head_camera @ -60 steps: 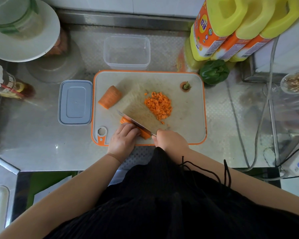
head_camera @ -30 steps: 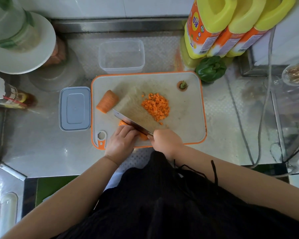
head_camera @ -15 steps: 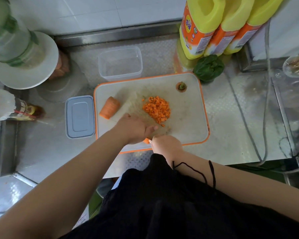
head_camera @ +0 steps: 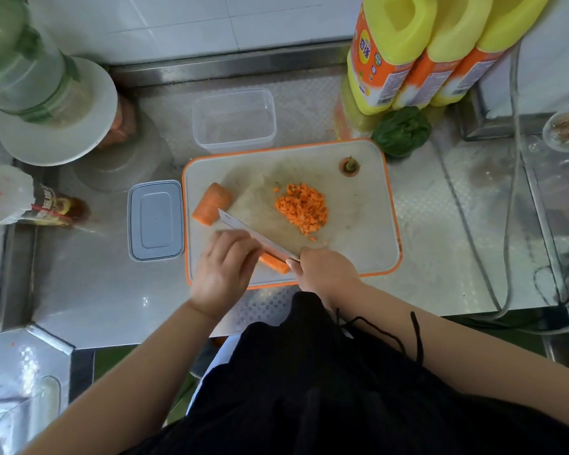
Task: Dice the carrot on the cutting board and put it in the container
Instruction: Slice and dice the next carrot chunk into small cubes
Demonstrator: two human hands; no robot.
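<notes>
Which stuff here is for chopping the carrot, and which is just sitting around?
For the job: cutting board, knife, carrot chunk, diced carrot, clear container.

Just lying about: grey lid, green pepper, yellow bottles.

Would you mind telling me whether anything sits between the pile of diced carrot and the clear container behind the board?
Nothing visible does. The diced carrot lies mid-board; the clear container stands open just past the cutting board far edge, with bare board between.
</notes>
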